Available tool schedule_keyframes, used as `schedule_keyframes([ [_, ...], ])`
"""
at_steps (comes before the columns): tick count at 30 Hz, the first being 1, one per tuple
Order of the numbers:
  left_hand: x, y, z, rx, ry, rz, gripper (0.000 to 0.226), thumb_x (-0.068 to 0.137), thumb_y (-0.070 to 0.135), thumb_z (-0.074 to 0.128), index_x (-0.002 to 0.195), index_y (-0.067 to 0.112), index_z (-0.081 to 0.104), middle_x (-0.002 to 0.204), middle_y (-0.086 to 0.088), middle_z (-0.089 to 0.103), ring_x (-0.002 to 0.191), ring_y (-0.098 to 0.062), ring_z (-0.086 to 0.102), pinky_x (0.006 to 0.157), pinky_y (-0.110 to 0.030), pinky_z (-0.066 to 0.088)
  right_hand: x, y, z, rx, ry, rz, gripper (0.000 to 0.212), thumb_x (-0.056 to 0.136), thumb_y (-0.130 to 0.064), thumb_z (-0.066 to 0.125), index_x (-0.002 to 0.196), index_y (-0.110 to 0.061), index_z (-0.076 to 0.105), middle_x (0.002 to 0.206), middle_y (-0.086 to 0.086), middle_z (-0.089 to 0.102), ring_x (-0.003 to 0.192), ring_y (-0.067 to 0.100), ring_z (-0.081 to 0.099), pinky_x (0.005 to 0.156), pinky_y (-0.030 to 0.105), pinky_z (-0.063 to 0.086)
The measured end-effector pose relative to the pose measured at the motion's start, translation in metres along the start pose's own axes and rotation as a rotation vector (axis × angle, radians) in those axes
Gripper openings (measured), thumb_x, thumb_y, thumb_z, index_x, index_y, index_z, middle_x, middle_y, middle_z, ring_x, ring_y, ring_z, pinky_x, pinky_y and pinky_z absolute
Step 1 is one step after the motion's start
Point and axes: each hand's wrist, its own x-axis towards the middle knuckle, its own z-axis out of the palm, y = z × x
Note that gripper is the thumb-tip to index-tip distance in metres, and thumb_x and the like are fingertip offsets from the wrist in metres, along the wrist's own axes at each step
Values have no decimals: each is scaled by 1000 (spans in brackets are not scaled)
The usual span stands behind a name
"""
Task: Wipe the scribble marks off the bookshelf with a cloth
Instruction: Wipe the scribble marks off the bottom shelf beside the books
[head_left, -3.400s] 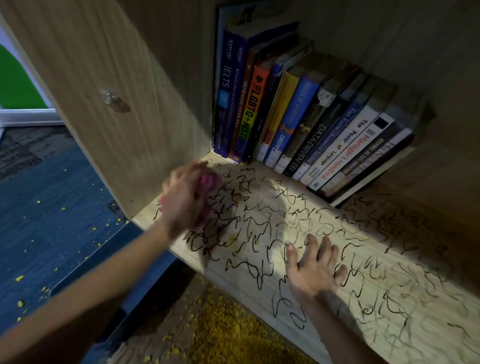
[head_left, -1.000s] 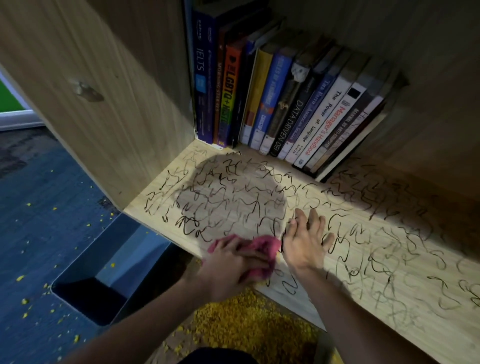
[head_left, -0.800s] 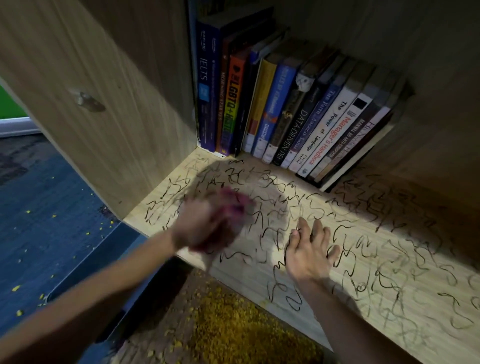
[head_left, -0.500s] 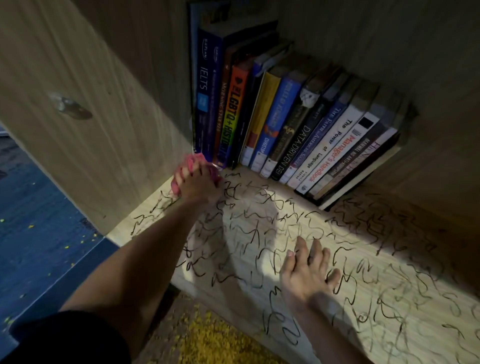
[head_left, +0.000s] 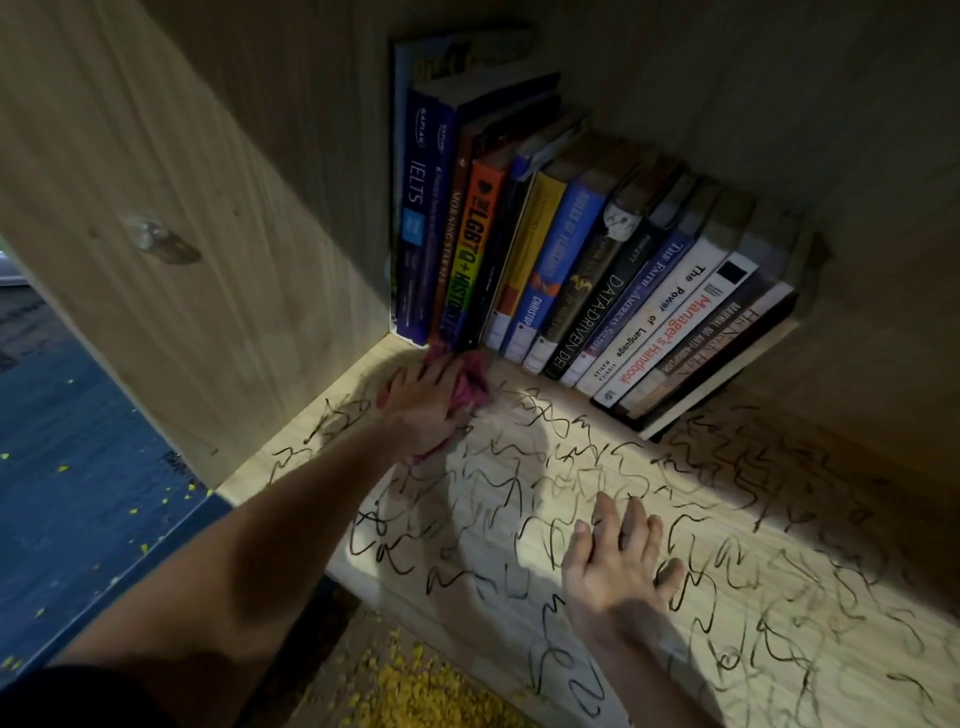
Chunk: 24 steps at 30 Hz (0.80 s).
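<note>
The wooden bookshelf board (head_left: 779, 561) is covered in black scribble marks (head_left: 498, 499) from its left end to the right. My left hand (head_left: 423, 402) grips a bunched pink cloth (head_left: 472, 382) and presses it on the board at the back left, just in front of the upright books. My right hand (head_left: 615, 564) lies flat on the board near its front edge, fingers spread, holding nothing.
A row of books (head_left: 571, 260) stands and leans along the back of the shelf. The shelf's wooden side panel (head_left: 171, 260) rises close on the left. Below are blue carpet (head_left: 67, 493) with yellow crumbs and a yellow heap (head_left: 415, 691).
My left hand swept the cloth from the front edge to the back left corner, and has now shifted slightly right along the books. My right hand has stayed flat in place.
</note>
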Motion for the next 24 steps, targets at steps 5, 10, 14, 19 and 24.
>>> schedule_keyframes([
  [5,10,25,5,12,45,-216,78,96,57,32,151,5,11,158,-15,14,142,-34,16,114,-44,15,2,1,3,11,11,-29,71,85,-53,-10,152,-33,1,161,1,-6,147,24,-9,115,51,-3],
  [10,14,29,-8,66,-36,-207,65,98,48,39,149,12,22,154,-13,21,139,-37,20,113,-47,19,-1,1,3,6,30,-13,81,75,-51,-18,152,-34,1,161,-1,-7,147,21,-10,116,48,-3],
  [14,9,35,-8,-56,-144,-78,61,93,50,49,143,17,38,151,-8,25,135,-35,29,112,-46,26,-1,1,1,6,27,-13,70,84,-47,-8,152,-34,1,161,-1,-6,147,22,-9,116,48,-1],
  [19,-1,39,-1,-169,56,49,46,97,34,49,140,19,43,147,-1,32,126,-27,42,105,-42,36,-2,2,2,24,66,-29,77,79,-53,-16,151,-35,4,160,-1,-3,147,21,-8,116,48,0],
  [24,25,57,-1,181,259,-19,65,96,26,49,152,12,18,157,-7,21,140,-35,21,112,-53,18,3,-5,6,128,117,-42,70,82,-51,10,142,-27,38,149,12,38,138,34,33,106,56,17],
])
